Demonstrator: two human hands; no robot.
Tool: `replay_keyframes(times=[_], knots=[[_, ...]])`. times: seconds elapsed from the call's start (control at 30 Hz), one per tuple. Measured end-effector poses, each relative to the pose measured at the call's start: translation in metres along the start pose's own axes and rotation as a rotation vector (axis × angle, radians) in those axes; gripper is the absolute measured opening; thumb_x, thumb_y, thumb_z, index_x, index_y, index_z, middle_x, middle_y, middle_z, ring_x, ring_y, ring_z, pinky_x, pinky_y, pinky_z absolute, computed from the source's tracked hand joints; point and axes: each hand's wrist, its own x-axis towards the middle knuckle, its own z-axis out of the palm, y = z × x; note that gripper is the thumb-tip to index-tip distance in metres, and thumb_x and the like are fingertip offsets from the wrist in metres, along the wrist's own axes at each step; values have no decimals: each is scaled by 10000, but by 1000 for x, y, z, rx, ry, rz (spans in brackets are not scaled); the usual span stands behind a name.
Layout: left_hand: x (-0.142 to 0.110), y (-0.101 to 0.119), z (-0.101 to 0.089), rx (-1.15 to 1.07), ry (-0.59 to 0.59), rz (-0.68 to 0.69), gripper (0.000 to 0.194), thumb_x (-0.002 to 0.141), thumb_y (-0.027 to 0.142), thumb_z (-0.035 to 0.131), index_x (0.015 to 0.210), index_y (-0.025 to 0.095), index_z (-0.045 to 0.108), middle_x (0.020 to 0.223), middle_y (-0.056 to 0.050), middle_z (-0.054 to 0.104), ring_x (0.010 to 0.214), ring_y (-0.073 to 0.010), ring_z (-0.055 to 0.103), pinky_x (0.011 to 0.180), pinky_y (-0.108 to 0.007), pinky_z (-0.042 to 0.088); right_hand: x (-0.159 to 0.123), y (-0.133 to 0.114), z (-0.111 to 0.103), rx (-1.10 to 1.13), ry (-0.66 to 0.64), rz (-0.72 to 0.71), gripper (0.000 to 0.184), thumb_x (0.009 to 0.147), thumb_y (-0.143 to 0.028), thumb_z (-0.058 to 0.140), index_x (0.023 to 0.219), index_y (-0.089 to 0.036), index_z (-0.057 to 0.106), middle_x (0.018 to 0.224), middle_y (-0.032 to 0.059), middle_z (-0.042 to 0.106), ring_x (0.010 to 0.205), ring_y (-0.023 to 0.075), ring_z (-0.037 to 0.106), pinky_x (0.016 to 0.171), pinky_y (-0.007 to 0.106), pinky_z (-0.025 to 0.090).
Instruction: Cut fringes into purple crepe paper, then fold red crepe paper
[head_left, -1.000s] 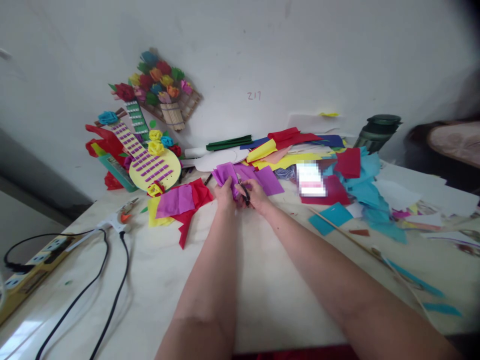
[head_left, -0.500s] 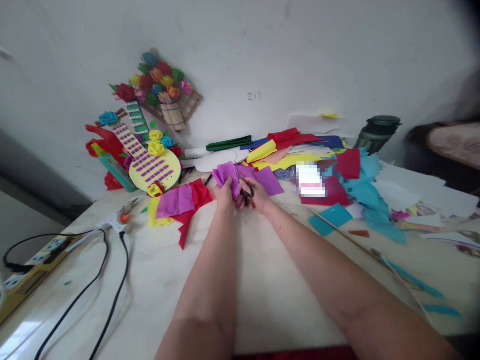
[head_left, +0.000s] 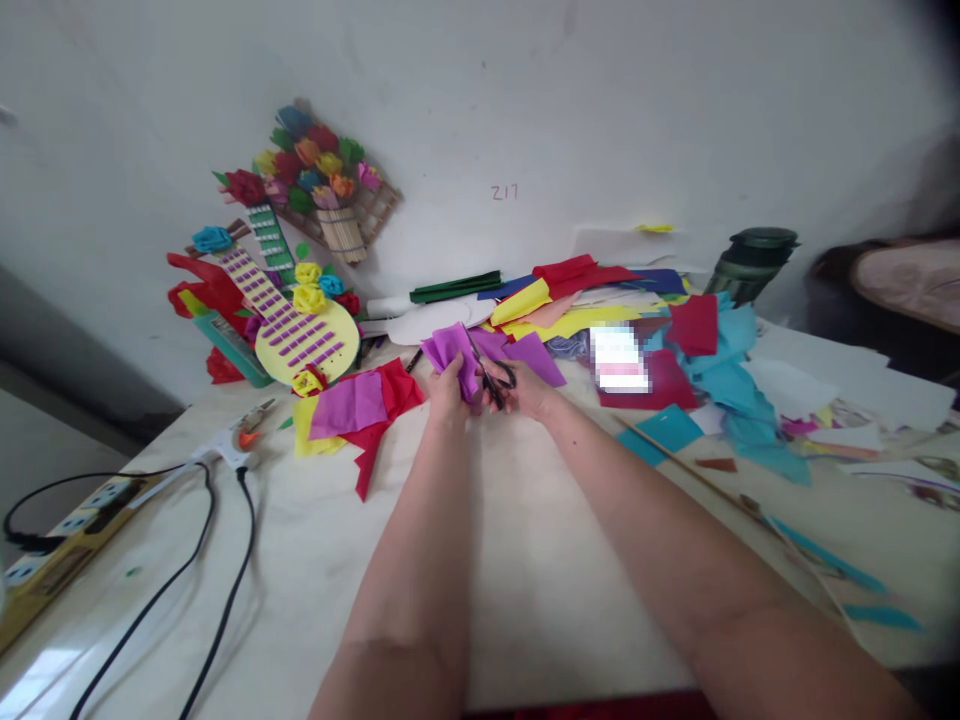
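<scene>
In the head view, my left hand (head_left: 448, 388) is closed on a folded sheet of purple crepe paper (head_left: 452, 350), held just above the table. My right hand (head_left: 521, 388) grips black-handled scissors (head_left: 501, 378), whose blades lie against the right side of that paper. More purple paper (head_left: 536, 358) lies flat behind my right hand. Left of my hands rests a stack of purple, red and yellow paper pieces (head_left: 349, 403).
A paper-flower guitar (head_left: 307, 340) leans at the back left beside a hot glue gun (head_left: 232, 440) and a power strip (head_left: 67, 545). Coloured paper (head_left: 600, 320) heaps along the wall. On the right are a thin stick (head_left: 686, 470), teal scraps (head_left: 664, 435) and a dark green bottle (head_left: 752, 265).
The scissor handles have spread further apart as my right hand's fingers moved slightly to the right. My left hand keeps its hold on the purple paper. The view has shifted slightly.
</scene>
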Motion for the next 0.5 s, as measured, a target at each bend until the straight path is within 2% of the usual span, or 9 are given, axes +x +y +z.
replay_keyframes(times=[0.13, 0.3, 0.5], knots=[[-4, 2, 1, 28, -53, -21, 112, 679, 189, 638, 655, 138, 542, 509, -39, 578, 395, -159, 545, 406, -261, 443, -2, 1, 0, 23, 27, -69, 388, 793, -488, 539, 956, -143, 611, 571, 23, 635, 408, 112, 561, 302, 172, 281], [-3, 2, 2, 35, -26, -46, 132, 676, 197, 642, 631, 142, 531, 472, -31, 558, 395, -157, 543, 398, -250, 435, -3, 0, 4, -83, 96, -124, 282, 759, -447, 585, 741, -166, 585, 539, -5, 595, 385, 85, 515, 289, 158, 276], [-2, 1, 4, 20, -1, -41, 112, 674, 165, 638, 631, 149, 535, 461, -16, 554, 394, -136, 539, 399, -220, 422, 0, 3, 6, -104, 132, -139, 238, 718, -413, 604, 764, -181, 582, 514, -42, 540, 362, 81, 505, 275, 153, 274]])
